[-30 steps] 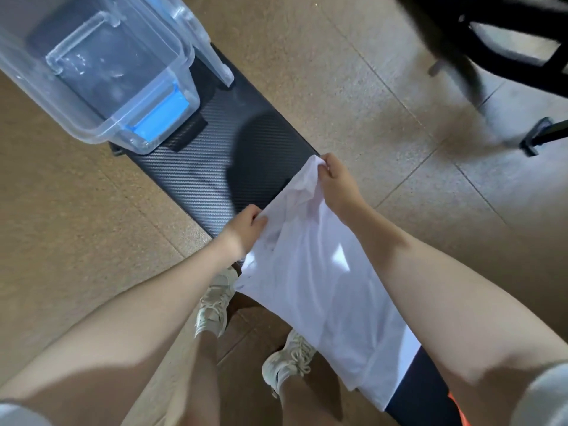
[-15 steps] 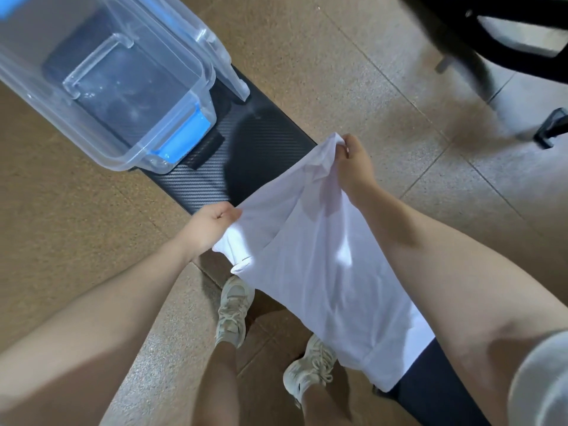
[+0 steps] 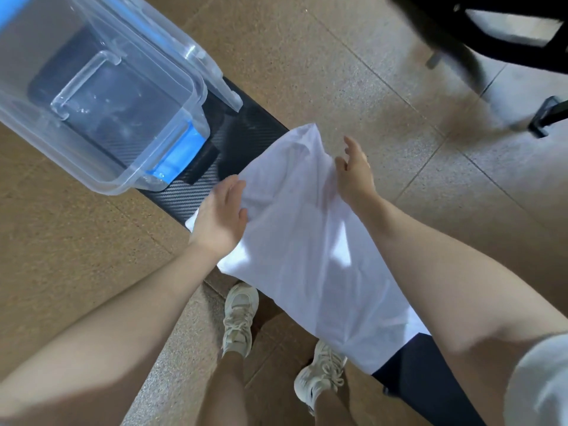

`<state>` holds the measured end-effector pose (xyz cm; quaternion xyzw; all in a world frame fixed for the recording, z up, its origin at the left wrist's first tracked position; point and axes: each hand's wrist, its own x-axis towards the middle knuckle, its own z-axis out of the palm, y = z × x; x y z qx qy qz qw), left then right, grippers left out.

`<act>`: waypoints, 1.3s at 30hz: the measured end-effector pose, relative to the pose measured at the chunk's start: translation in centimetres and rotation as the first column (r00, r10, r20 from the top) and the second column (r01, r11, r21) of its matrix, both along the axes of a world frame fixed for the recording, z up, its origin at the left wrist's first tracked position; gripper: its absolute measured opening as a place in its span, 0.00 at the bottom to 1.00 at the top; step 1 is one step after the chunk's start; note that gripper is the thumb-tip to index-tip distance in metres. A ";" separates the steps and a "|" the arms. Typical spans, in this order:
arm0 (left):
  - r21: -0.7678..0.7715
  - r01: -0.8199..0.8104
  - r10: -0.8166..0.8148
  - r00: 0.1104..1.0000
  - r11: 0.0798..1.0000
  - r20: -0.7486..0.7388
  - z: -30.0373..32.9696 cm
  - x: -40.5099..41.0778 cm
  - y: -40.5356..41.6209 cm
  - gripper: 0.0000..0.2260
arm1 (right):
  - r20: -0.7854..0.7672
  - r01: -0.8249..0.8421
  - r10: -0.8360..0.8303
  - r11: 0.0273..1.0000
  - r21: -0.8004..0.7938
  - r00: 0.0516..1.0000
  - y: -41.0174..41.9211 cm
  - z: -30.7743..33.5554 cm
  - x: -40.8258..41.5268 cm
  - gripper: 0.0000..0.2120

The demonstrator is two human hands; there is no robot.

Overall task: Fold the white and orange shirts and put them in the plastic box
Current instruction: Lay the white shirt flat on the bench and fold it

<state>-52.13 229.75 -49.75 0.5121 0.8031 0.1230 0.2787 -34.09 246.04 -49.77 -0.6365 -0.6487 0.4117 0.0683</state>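
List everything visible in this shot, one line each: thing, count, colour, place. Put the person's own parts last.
white shirt: one, white, spread along the black bench between the hands
plastic box: one, clear with a blue latch, on the far end of the bench, upper left
box lid: one, clear, leaning along the box's right side
black bench: one, black carbon-weave surface, running diagonally
floor: brown speckled tiles
chair base: one, black, top right, blurred
sneakers: two, cream, below the bench
left hand: one, fingers straight, resting on the shirt's left edge
right hand: one, fingers spread, at the shirt's right edge
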 end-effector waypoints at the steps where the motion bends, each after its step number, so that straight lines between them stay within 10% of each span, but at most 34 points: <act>1: -0.048 0.090 -0.092 0.995 0.995 -0.033 0.0 1.0 0.0 0.22 | 0.026 -0.013 0.013 1.000 -0.003 1.000 -0.6 0.2 1.6 0.23; 8: -0.163 0.624 -0.642 0.761 0.764 -0.097 1.1 8.4 -0.2 0.21 | 0.223 0.041 -0.020 0.995 -0.092 0.975 -4.8 3.1 14.8 0.20; 13: -0.075 0.611 -0.615 0.786 0.788 -0.060 1.4 16.2 -1.8 0.24 | 0.357 0.066 -0.009 0.987 -0.147 0.934 -8.0 3.6 24.0 0.19; 19: -0.355 0.603 -0.686 0.703 0.714 -0.186 -0.6 24.6 -5.6 0.25 | 0.311 -0.049 0.099 0.985 -0.166 0.945 -11.5 1.3 29.6 0.17; 24: -0.262 0.513 -0.560 0.815 0.818 -0.152 -0.7 28.9 -8.0 0.22 | 0.276 -0.093 0.124 0.988 -0.125 0.953 -13.1 -0.4 29.9 0.09; 31: -0.233 0.576 -0.610 0.784 0.784 -0.113 -2.0 32.4 -9.8 0.24 | -0.108 0.339 -0.389 0.886 -0.315 0.915 -11.8 1.2 32.3 0.08; 35: -0.120 0.606 -0.615 0.787 0.786 -0.047 -1.2 35.0 -9.9 0.21 | -0.014 0.524 -0.537 0.828 -0.200 0.843 -10.1 0.9 35.7 0.10; 39: -0.012 0.622 -0.621 0.781 0.783 -0.064 -0.6 36.4 -9.9 0.23 | 0.382 0.283 -0.285 0.957 0.062 0.879 -10.7 0.5 37.8 0.16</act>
